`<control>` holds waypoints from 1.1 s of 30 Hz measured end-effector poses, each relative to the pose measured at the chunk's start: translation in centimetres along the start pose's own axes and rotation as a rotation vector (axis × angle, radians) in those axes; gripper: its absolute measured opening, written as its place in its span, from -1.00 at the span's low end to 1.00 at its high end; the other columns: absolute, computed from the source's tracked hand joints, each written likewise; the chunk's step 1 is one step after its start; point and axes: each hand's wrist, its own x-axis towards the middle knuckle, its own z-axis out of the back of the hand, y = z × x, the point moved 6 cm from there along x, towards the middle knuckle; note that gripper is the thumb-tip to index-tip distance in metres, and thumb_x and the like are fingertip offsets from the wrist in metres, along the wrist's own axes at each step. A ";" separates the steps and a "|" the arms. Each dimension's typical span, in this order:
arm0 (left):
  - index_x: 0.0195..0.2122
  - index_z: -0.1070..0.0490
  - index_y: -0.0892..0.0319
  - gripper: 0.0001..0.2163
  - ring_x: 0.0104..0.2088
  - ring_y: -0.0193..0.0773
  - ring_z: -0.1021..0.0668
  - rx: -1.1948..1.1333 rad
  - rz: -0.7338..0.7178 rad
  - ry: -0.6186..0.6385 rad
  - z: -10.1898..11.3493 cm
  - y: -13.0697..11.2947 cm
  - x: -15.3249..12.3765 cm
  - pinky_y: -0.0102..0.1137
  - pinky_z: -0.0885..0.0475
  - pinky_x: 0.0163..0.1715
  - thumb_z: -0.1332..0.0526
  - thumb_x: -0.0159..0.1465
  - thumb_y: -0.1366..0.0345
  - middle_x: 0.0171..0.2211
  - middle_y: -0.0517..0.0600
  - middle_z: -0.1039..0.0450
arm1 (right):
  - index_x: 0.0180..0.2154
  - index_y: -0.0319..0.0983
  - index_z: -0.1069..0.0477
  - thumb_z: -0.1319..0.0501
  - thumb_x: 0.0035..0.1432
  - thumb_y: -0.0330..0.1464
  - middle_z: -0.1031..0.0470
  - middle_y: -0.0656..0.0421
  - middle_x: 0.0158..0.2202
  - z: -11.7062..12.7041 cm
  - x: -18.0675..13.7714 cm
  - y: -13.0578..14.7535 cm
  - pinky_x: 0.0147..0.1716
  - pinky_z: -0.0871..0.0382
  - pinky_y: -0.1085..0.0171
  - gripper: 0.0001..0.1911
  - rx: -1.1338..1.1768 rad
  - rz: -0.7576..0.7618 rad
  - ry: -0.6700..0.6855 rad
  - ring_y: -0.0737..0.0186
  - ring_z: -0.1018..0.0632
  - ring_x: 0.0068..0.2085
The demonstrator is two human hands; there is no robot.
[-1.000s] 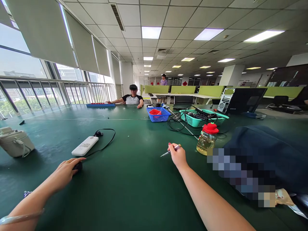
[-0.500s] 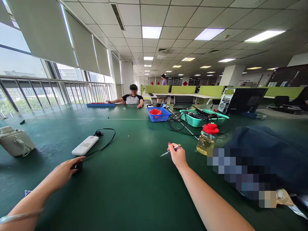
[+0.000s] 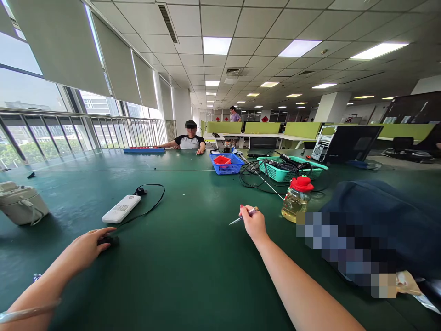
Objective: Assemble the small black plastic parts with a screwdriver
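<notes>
My left hand (image 3: 84, 248) is low on the left, its fingers curled over a small black object (image 3: 110, 240) on the green tabletop. Most of that object is covered, so its kind is unclear. A black cord leads from close by it, looping past a white flat device (image 3: 121, 208). On the other side, my right hand (image 3: 254, 224) grips a slim silver pen-like tool (image 3: 237, 220) between thumb and fingers. Its pointed tip faces left, just above or on the table; contact cannot be made out.
A bottle with a red lid (image 3: 296, 200) stands right of my right hand, beside a dark blue cloth bag (image 3: 382, 216). Beyond are a blue basket (image 3: 227, 169) and a green basket (image 3: 280, 174) with cables. A grey-white case (image 3: 22, 203) sits left. A person (image 3: 190, 140) sits opposite.
My left hand has shifted slightly left and down, and less of the black object shows. My right hand and the tool have barely moved.
</notes>
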 end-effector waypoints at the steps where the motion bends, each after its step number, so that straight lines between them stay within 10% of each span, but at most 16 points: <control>1: -0.10 -0.44 -0.03 -0.66 -0.10 -0.09 -0.54 0.054 -0.004 0.016 0.2 -0.1 0.1 -0.26 -0.35 -0.06 -0.02 0.14 0.15 -0.19 -0.21 -0.58 | -0.64 -0.17 -0.31 0.01 0.13 0.09 -0.32 0.22 -0.70 0.0 0.0 0.0 -0.59 -0.14 0.32 -0.44 0.003 -0.003 0.003 0.25 -0.35 -0.63; 6: -0.12 -0.47 0.04 -0.69 -0.07 -0.11 -0.54 0.254 -0.035 0.087 1.4 -4.2 -0.6 -0.29 -0.37 -0.05 -0.01 0.20 0.23 -0.10 -0.11 -0.56 | -0.63 -0.17 -0.31 -0.02 0.15 0.07 -0.22 0.27 -0.73 -0.2 -0.3 0.5 -0.61 -0.10 0.32 -0.46 0.049 0.001 0.023 0.28 -0.28 -0.65; 10: -0.05 -0.48 0.13 -0.65 -0.07 -0.06 -0.54 0.125 -0.217 0.036 1.4 -13.8 -1.9 -0.25 -0.38 -0.01 0.02 0.29 0.24 0.02 0.08 -0.46 | -0.60 -0.19 -0.35 -0.05 0.19 0.04 -0.14 0.30 -0.73 -1.2 -1.0 2.0 -0.60 -0.08 0.33 -0.48 0.117 0.074 0.120 0.32 -0.23 -0.65; 18: -0.13 -0.50 0.12 -0.76 -0.18 -0.17 -0.54 -0.074 -0.636 0.169 -6.6 -30.0 -1.9 -0.31 -0.43 -0.09 -0.10 0.26 0.42 -0.13 0.05 -0.46 | -0.68 -0.20 -0.19 -0.08 0.25 -0.06 -0.11 0.31 -0.69 -2.1 -2.7 5.5 -0.58 -0.05 0.35 -0.46 0.118 0.279 0.281 0.38 -0.19 -0.62; 33: 0.00 -0.49 0.13 -0.70 -0.02 -0.17 -0.52 -0.490 -0.605 0.196 -10.7 -29.6 0.2 -0.30 -0.37 0.08 -0.19 0.26 0.26 -0.02 0.05 -0.52 | -0.59 -0.19 -0.29 -0.01 0.29 -0.28 -0.27 0.25 -0.62 -3.1 -4.8 7.9 -0.53 -0.14 0.36 -0.61 -0.119 0.586 0.350 0.35 -0.28 -0.58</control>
